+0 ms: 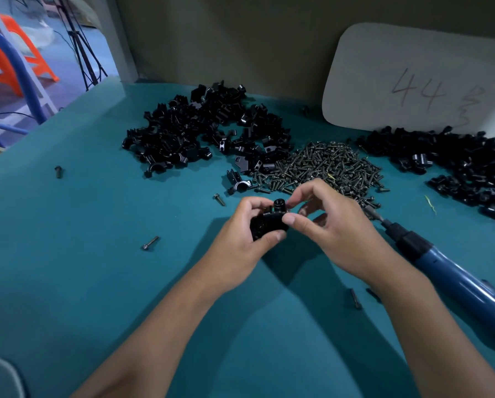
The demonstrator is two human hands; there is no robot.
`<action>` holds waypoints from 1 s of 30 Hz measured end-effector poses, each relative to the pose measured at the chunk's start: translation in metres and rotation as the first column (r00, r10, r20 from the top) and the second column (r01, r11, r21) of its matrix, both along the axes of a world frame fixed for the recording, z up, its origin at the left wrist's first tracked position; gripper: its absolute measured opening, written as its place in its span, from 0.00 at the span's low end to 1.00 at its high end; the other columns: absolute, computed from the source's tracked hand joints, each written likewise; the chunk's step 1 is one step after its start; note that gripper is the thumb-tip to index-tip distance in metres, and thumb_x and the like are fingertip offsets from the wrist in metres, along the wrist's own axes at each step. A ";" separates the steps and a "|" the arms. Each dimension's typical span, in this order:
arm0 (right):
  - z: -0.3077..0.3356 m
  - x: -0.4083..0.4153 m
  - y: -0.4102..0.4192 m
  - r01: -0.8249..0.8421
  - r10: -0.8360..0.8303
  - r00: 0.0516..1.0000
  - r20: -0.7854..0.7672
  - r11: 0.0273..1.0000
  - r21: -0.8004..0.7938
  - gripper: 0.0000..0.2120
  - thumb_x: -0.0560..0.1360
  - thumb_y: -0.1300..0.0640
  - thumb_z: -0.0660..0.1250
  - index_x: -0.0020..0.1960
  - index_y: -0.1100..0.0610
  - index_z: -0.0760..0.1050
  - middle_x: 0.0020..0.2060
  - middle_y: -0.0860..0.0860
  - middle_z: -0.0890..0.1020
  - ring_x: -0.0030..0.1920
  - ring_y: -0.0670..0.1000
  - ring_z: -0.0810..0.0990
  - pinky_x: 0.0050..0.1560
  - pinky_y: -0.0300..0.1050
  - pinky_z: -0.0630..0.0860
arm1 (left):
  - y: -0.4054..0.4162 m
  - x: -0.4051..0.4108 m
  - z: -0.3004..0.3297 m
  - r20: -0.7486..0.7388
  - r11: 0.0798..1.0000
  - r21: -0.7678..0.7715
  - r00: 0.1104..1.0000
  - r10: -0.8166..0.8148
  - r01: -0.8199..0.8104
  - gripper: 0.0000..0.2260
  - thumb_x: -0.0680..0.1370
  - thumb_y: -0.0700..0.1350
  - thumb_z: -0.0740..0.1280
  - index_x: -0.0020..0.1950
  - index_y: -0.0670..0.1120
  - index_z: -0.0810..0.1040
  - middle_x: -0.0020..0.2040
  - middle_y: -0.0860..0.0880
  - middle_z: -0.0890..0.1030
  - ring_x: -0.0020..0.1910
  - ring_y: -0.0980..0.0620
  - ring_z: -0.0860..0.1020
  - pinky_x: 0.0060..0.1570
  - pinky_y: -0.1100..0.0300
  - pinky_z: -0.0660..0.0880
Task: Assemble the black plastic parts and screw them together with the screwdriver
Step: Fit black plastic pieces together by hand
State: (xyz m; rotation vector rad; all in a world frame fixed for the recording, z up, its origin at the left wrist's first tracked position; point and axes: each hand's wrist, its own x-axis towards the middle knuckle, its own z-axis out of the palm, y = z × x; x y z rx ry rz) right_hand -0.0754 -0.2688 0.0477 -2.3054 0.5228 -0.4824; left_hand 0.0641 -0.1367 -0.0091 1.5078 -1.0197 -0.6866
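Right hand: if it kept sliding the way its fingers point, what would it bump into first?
The right hand points leftward at the black plastic part gripped by the left hand. Its fingertips already seem to touch that part, so it probably meets that first, though depth is unclear.

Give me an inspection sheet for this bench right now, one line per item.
Surface: teal mat, loose screws scattered on it.
Job's things: part held above the mat; parts pile at back, a second pile at right; screw heap between them; screwdriver lying at right.
Clutter: card marked 44 against the wall.
Grippers: left hand grips the part; right hand pinches at its top.
Cables: white cable at lower left.
Surroundings: orange stool, tripod beyond the bench.
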 end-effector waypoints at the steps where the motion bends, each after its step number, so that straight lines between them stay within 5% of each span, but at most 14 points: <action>1: 0.000 0.001 0.001 0.014 -0.013 0.999 0.049 1.000 -0.003 0.07 0.76 0.47 0.72 0.49 0.44 0.75 0.46 0.37 0.80 0.46 0.42 0.80 0.42 0.32 0.73 | 0.000 0.000 0.000 -0.008 1.000 0.003 1.000 0.003 -0.003 0.17 0.75 0.54 0.71 0.59 0.61 0.68 0.52 0.61 0.81 0.53 0.60 0.79 0.55 0.60 0.75; 6: -0.014 0.009 0.009 0.113 -0.135 0.949 0.284 0.989 0.093 0.05 0.72 0.53 0.78 0.45 0.49 0.83 0.43 0.38 0.85 0.45 0.43 0.84 0.46 0.47 0.80 | 0.000 0.000 -0.001 -0.038 0.998 0.003 0.998 0.058 -0.058 0.19 0.70 0.62 0.71 0.55 0.62 0.65 0.54 0.52 0.80 0.50 0.60 0.78 0.51 0.61 0.73; 11: -0.035 0.019 0.027 0.116 -0.177 0.884 0.432 0.980 0.163 0.10 0.73 0.56 0.78 0.48 0.45 0.79 0.51 0.38 0.85 0.51 0.44 0.85 0.51 0.41 0.81 | 0.000 -0.001 -0.001 -0.081 0.996 -0.035 0.993 0.084 -0.087 0.22 0.71 0.61 0.72 0.55 0.52 0.67 0.56 0.45 0.81 0.57 0.49 0.81 0.60 0.46 0.77; 16: -0.040 0.023 0.031 0.140 -0.270 0.850 0.453 0.944 0.299 0.07 0.75 0.53 0.75 0.50 0.44 0.80 0.52 0.38 0.85 0.55 0.46 0.84 0.55 0.48 0.81 | -0.004 -0.004 -0.004 -0.226 0.992 -0.103 0.973 0.047 -0.072 0.15 0.74 0.45 0.73 0.54 0.47 0.69 0.52 0.49 0.83 0.52 0.57 0.82 0.53 0.60 0.77; 21: -0.038 0.024 0.035 0.088 -0.281 0.838 0.468 0.916 0.392 0.07 0.78 0.59 0.72 0.51 0.46 0.81 0.54 0.42 0.85 0.56 0.46 0.84 0.57 0.46 0.81 | -0.006 -0.001 -0.003 -0.216 0.971 -0.118 0.960 0.181 -0.209 0.14 0.72 0.47 0.76 0.53 0.53 0.76 0.50 0.53 0.86 0.50 0.57 0.83 0.50 0.64 0.77; 25: -0.038 0.027 0.039 0.098 -0.322 0.819 0.474 0.894 0.438 0.06 0.78 0.60 0.72 0.49 0.49 0.80 0.53 0.43 0.86 0.55 0.46 0.85 0.57 0.45 0.81 | -0.005 0.001 -0.002 -0.196 0.963 -0.167 0.964 0.180 -0.214 0.11 0.76 0.45 0.71 0.57 0.54 0.78 0.55 0.54 0.85 0.57 0.55 0.83 0.57 0.60 0.77; 30: -0.038 0.025 0.038 0.080 -0.328 0.821 0.467 0.876 0.475 0.07 0.75 0.61 0.76 0.50 0.53 0.80 0.51 0.45 0.86 0.54 0.48 0.84 0.56 0.48 0.82 | -0.001 -0.003 0.000 -0.100 0.977 -0.132 0.983 0.157 -0.169 0.11 0.81 0.52 0.62 0.63 0.55 0.74 0.52 0.64 0.81 0.48 0.66 0.78 0.51 0.68 0.73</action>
